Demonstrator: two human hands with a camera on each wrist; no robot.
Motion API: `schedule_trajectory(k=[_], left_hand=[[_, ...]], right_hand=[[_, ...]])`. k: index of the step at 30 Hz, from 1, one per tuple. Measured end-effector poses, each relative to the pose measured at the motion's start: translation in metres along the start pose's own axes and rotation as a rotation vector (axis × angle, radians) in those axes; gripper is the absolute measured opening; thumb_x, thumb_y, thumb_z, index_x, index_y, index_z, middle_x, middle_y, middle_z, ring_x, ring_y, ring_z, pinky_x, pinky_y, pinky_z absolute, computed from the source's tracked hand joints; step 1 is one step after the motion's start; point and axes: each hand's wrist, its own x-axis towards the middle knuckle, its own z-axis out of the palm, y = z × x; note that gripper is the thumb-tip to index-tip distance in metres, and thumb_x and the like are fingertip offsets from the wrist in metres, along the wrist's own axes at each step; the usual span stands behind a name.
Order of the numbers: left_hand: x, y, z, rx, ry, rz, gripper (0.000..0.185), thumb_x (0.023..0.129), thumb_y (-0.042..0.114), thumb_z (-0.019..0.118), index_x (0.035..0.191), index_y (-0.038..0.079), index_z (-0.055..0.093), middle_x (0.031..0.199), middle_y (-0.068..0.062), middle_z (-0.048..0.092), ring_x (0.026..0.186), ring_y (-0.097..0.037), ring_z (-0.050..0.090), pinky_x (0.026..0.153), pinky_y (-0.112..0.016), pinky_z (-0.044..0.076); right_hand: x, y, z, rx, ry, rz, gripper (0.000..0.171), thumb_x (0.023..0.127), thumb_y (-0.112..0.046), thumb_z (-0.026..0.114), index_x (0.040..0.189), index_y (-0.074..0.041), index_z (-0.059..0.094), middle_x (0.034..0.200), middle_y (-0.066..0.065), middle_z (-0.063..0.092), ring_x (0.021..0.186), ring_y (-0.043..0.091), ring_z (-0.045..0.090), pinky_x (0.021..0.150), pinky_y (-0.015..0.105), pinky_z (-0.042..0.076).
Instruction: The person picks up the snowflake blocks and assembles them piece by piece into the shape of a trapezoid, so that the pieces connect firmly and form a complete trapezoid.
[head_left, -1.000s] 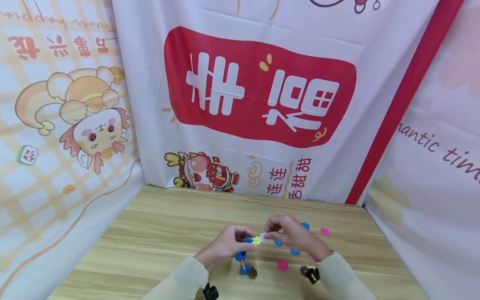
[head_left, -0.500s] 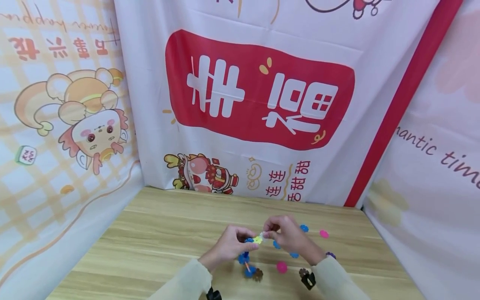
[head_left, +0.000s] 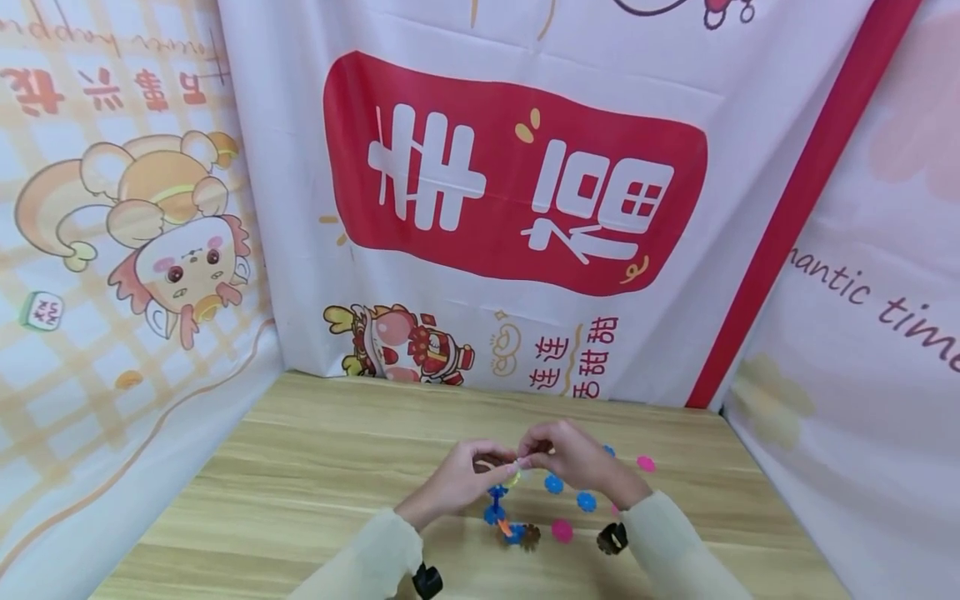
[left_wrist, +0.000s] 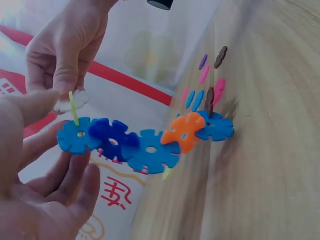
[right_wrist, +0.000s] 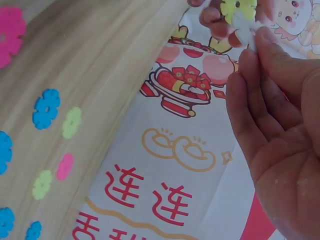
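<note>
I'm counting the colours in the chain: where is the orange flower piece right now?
In the left wrist view the orange piece sits low in the chain, between two blue pieces, away from the left hand.

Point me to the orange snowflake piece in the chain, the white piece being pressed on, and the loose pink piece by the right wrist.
orange piece (left_wrist: 183, 131), left wrist view, its centre hub.
white piece (left_wrist: 70, 102), left wrist view, its lower lobes.
loose pink piece (head_left: 562, 530), head view, its middle.

Wooden table (head_left: 315, 467), cartoon cloth backdrop (head_left: 517, 175)
</note>
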Motion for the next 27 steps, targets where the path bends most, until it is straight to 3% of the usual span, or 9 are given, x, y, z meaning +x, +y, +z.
schedule_trajectory(k=[4,8,13,21,27], left_hand=[[0.004,0.001,-0.002,0.023,0.033,0.039,0.020,0.091,0.037,0.067,0.103,0.022,0.070,0.098,0.001,0.071,0.089,-0.016,0.066,0.078,-0.026,0.056],[0.004,-0.003,-0.003,0.016,0.053,0.024,0.016,0.091,0.034,0.067,0.098,0.020,0.072,0.095,0.000,0.071,0.085,-0.015,0.066,0.075,-0.025,0.056],[0.000,-0.008,-0.004,0.004,0.093,0.015,0.016,0.091,0.032,0.068,0.097,0.017,0.072,0.094,-0.002,0.071,0.081,-0.013,0.065,0.070,-0.024,0.055],[-0.004,-0.018,-0.001,-0.030,0.098,-0.094,0.020,0.089,0.039,0.069,0.095,0.020,0.073,0.094,0.000,0.071,0.081,-0.011,0.062,0.068,-0.023,0.053],[-0.003,-0.020,0.001,-0.044,0.093,-0.113,0.022,0.089,0.040,0.068,0.095,0.020,0.072,0.094,0.000,0.070,0.083,-0.013,0.062,0.070,-0.024,0.054]], right_hand=[[0.009,-0.001,-0.004,-0.006,-0.035,-0.032,0.007,0.091,-0.019,0.067,0.095,-0.020,0.073,0.091,-0.009,0.073,0.082,0.002,0.067,0.074,0.017,0.056],[0.013,0.010,-0.005,0.018,-0.055,-0.013,0.009,0.091,-0.018,0.067,0.097,-0.015,0.073,0.091,-0.006,0.073,0.081,0.007,0.068,0.072,0.018,0.057],[0.018,0.038,-0.004,0.021,-0.040,0.078,0.011,0.089,-0.013,0.069,0.100,-0.010,0.070,0.091,0.001,0.072,0.082,0.018,0.069,0.070,0.020,0.056],[0.019,0.090,0.017,-0.196,-0.031,0.239,0.021,0.088,-0.007,0.069,0.108,-0.004,0.069,0.104,0.011,0.070,0.091,0.017,0.064,0.081,0.033,0.056],[0.017,0.114,0.035,-0.163,-0.036,0.310,0.023,0.086,-0.010,0.071,0.109,-0.005,0.069,0.104,0.008,0.068,0.091,0.016,0.062,0.081,0.038,0.056]])
